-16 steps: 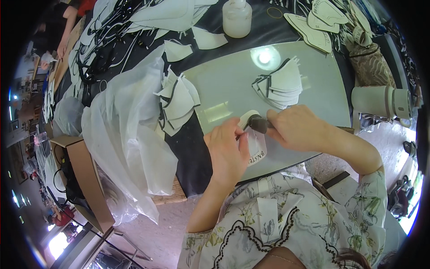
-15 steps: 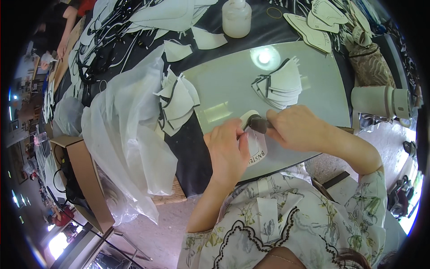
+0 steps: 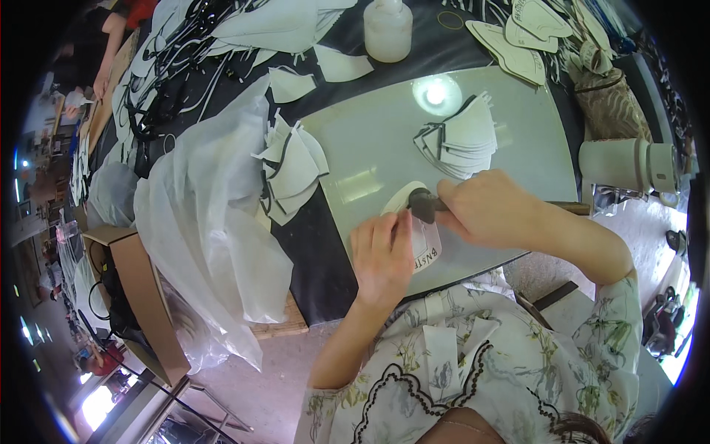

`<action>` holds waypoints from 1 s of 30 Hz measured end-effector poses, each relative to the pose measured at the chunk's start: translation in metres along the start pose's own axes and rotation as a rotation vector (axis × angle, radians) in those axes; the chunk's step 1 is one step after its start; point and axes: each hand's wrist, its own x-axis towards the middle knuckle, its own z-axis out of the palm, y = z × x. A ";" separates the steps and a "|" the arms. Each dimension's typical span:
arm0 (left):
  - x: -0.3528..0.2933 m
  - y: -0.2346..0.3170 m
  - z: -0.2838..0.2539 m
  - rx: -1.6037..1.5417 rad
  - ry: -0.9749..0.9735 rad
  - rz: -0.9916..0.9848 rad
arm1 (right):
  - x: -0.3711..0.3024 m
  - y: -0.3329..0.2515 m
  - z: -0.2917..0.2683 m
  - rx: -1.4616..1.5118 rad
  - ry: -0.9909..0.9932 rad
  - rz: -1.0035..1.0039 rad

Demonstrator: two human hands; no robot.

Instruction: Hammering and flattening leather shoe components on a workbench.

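My right hand (image 3: pixel 481 206) is closed around a hammer, with the dark hammer head (image 3: pixel 424 205) showing at its left and the end of the wooden handle past the wrist. Under the head lies a flat white pattern-like piece (image 3: pixel 427 246) with rounded ends and handwriting, on a smooth grey-green slab (image 3: pixel 362 159). My left hand (image 3: pixel 383 255) pinches the left edge of this piece, fingertips close beside the hammer head. Beyond my right hand, a fanned stack of white dark-edged pieces (image 3: pixel 470 140) rests on the slab. Similar pieces (image 3: pixel 299 174) are heaped at the slab's left edge.
A translucent plastic sheet (image 3: pixel 211 214) drapes down at the left, beside an open cardboard box (image 3: pixel 144 296). At the back stands a whitish bottle (image 3: pixel 387 31), near lettered templates (image 3: pixel 510 52). A pale tumbler (image 3: pixel 625 165) lies at the right. Another person's arm (image 3: pixel 109 55) shows far left.
My left hand has shifted slightly down and right, its fingers drawing closer together along the piece. The hammer head has tilted, and its handle end now shows to the right of my wrist.
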 end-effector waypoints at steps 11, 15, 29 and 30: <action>0.001 -0.001 -0.005 -0.066 0.035 -0.096 | 0.002 0.001 0.003 -0.013 -0.031 -0.027; -0.003 0.001 -0.003 0.133 -0.018 0.047 | 0.003 -0.001 -0.001 -0.037 0.012 -0.031; -0.002 0.011 -0.009 -0.045 0.036 -0.188 | 0.005 0.003 0.010 -0.047 -0.005 -0.020; -0.004 0.013 -0.009 -0.068 0.047 -0.212 | 0.006 0.002 0.011 -0.053 0.003 -0.021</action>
